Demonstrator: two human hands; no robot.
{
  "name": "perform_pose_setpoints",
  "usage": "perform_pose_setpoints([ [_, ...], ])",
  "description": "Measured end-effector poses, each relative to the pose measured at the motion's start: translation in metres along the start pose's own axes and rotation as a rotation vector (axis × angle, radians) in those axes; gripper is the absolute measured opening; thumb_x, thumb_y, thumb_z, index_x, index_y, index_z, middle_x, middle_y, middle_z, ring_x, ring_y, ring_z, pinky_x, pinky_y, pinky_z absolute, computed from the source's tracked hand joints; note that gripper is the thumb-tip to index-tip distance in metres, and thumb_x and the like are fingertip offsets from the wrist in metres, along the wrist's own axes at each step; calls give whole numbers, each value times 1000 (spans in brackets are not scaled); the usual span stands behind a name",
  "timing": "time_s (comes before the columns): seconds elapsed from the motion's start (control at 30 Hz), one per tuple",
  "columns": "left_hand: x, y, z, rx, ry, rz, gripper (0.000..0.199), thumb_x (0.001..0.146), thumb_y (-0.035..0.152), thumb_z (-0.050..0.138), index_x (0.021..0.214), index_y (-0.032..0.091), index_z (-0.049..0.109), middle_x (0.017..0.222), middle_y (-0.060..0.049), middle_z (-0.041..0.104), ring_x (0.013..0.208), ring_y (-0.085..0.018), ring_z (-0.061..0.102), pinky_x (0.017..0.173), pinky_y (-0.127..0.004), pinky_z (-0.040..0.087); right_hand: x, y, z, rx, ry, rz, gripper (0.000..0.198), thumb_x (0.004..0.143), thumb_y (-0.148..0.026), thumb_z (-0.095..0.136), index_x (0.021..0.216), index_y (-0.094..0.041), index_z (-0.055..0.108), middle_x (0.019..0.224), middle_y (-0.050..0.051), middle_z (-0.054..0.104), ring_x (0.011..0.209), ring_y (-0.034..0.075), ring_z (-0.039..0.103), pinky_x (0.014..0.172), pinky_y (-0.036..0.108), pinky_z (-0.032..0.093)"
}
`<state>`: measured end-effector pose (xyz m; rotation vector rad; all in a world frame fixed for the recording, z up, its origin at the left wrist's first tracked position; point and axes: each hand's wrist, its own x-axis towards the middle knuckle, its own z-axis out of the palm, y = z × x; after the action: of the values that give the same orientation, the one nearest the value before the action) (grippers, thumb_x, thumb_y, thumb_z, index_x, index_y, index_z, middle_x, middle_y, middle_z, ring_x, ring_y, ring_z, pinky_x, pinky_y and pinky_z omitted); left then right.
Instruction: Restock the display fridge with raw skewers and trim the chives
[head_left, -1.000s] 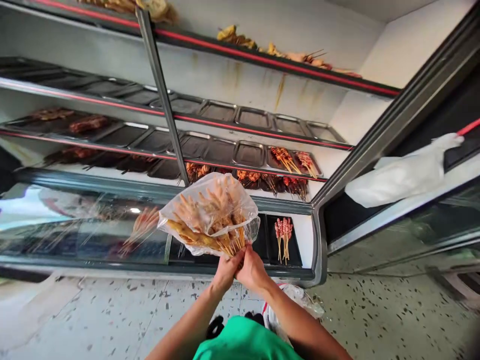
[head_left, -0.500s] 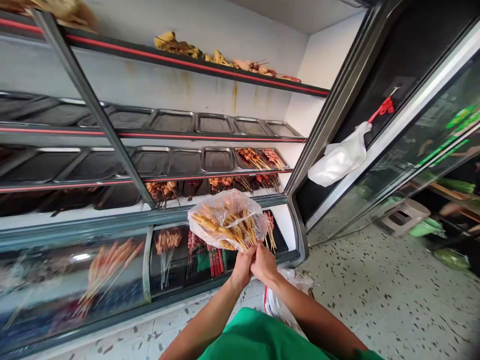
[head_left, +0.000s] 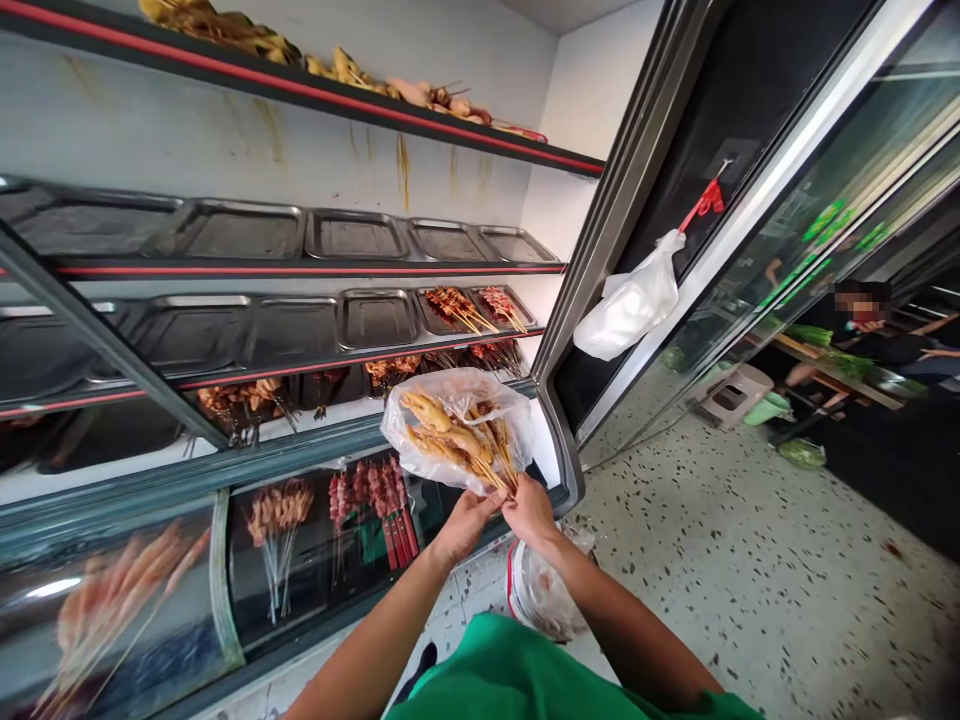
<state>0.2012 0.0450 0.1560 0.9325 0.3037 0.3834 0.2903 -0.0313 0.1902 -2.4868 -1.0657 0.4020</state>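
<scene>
In the head view, the ends of the skewers (head_left: 491,472) are hidden inside the two hands, so I cannot count them. The clear bag (head_left: 416,468) is crinkled and a bit cloudy, so some of the food in it is hard to make out. The bag is in the middle of the frame, and it covers part of the display case behind it. The right forearm hides some of a round white thing (head_left: 536,590) low in the frame. A dark shoe (head_left: 421,662) is mostly covered by the green shirt (head_left: 510,675). At the far right, a person (head_left: 900,340) is small and blurry. Big pink skewers (head_left: 127,590) at the lower left look smeary.

Both arms reach up from the bottom edge and come together like a tent. The left hand (head_left: 466,522) pinches the stick ends with its thumb and fingers. The right hand (head_left: 529,510) is closed on them too, right beside it.

The sticks are thin, and the food on them is yellow-brown and lumpy. Flat metal trays (head_left: 379,318) with round corners sit on the shelves. A puffy white bag (head_left: 634,300) hangs at upper right. The floor (head_left: 697,570) is pale with dark specks.
</scene>
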Motion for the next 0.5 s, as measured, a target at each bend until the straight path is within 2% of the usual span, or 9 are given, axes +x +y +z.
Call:
perform_pose_setpoints([
  [0.17,5,-11,-6,101,106,-22,50,70,49,70,105,14,66,105,-12,67,97,-27,61,83,-36,47,7,11,-2,10,7,30,17,76,-15,52,90,-10,60,92,14,67,87,22,62,73,26,41],
  [0.3,-5,-18,-28,239,197,-108,61,68,61,65,106,14,66,102,-15,68,90,-27,63,78,-36,48,9,23,-5,7,8,49,12,72,-10,51,80,-14,58,81,9,67,76,18,59,66,23,38],
  [0.4,-12,-17,-49,307,360,-65,63,65,64,65,102,13,67,113,-17,63,102,-31,59,79,-38,49,9,34,-12,-3,-5,9,10,70,-8,49,75,-14,56,76,7,65,69,15,55,62,22,35],
  [0.5,-11,-8,-72,301,531,20,54,64,58,70,94,13,69,120,-16,59,114,-33,51,81,-38,50,5,50,-22,-4,-51,-26,11,68,-6,48,73,-13,56,74,6,64,65,14,52,60,22,34],
])
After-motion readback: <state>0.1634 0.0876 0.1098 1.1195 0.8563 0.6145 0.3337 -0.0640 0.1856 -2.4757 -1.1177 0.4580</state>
